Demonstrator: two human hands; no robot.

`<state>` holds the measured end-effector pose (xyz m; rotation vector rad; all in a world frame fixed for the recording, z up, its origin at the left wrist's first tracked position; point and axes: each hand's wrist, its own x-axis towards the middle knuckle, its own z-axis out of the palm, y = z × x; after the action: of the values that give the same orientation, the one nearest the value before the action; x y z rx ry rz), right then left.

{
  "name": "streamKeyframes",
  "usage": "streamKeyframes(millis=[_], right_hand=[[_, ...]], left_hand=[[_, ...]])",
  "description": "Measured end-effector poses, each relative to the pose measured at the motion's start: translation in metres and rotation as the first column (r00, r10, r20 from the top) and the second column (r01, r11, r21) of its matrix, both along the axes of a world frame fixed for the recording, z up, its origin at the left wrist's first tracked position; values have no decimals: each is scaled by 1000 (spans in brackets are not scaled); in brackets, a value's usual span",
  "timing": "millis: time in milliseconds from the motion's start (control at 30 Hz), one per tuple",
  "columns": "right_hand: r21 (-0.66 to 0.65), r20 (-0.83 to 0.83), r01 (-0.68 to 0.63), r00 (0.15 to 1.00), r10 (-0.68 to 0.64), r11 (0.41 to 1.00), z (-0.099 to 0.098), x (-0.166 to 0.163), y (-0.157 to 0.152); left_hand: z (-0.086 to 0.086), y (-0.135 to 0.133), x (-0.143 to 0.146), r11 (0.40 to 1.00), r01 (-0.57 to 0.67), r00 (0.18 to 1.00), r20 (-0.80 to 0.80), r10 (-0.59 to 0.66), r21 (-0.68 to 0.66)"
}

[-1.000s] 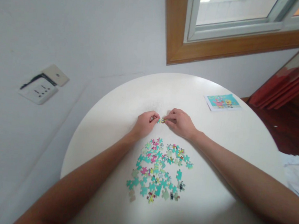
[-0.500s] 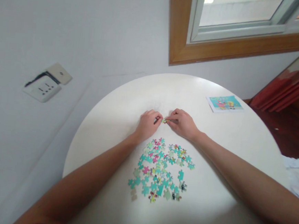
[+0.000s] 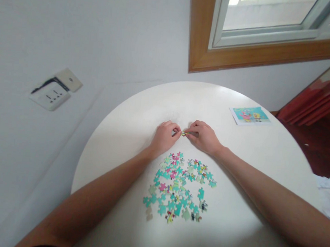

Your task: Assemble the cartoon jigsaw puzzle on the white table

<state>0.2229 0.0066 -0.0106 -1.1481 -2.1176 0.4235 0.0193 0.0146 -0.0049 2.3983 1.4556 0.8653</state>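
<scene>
Closed together, thumb and fingers of the right hand (image 3: 203,137), on the right end of a small piece (image 3: 184,133); likewise together, thumb and fingertip of the left hand (image 3: 166,135), clamped at its left end. Held low over the white table (image 3: 124,135), beyond the loose pieces (image 3: 176,186); cannot tell whether touching the top or just clear of it. Too small and blurred to tell as one bit of card or two joined. Could well slip out of so narrow a hold, with only the tips for grip. Might bend or fray at a tab if pressed aslant, and hard to judge by eye with fingertips covering both ends. Likely a worse upset: scattering the loose pieces by drawing a wrist back or lowering a forearm, given a spread so near and between the arms. Underneath, a smooth, rounded top, offering little to stop any sliding. Toward the far right edge, a printed card (image 3: 250,115), flat, well apart from both hands. Behind, a pale wall (image 3: 132,29), with a socket (image 3: 51,96) at left and a wood-framed window (image 3: 265,13) above; at right, a red curtain (image 3: 312,101) and dark reddish floor (image 3: 312,140).
</scene>
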Motion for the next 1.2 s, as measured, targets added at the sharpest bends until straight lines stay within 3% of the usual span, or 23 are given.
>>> streamKeyframes(millis=[200,300,400,733,967,1200], right_hand=[[-75,-95,150,983,-157,986,-2,2,5],[-76,-62,132,989,-137,988,-3,2,5],[-48,-18,93,995,-94,994,-3,1,4],[-27,0,77,997,-77,997,1,0,2],[-214,-297,239,908,-297,947,-5,3,13],[-223,-337,240,891,-306,945,-4,4,13]], left_hand=[[6,13,-19,987,3,991,135,18,-158],[8,15,-24,978,79,992,116,-58,-191],[7,13,-23,978,123,990,85,-110,-169],[1,11,-17,991,105,992,83,-97,-89],[1,12,-17,980,47,975,224,-2,-195],[0,10,-16,985,163,977,145,-154,-54]])
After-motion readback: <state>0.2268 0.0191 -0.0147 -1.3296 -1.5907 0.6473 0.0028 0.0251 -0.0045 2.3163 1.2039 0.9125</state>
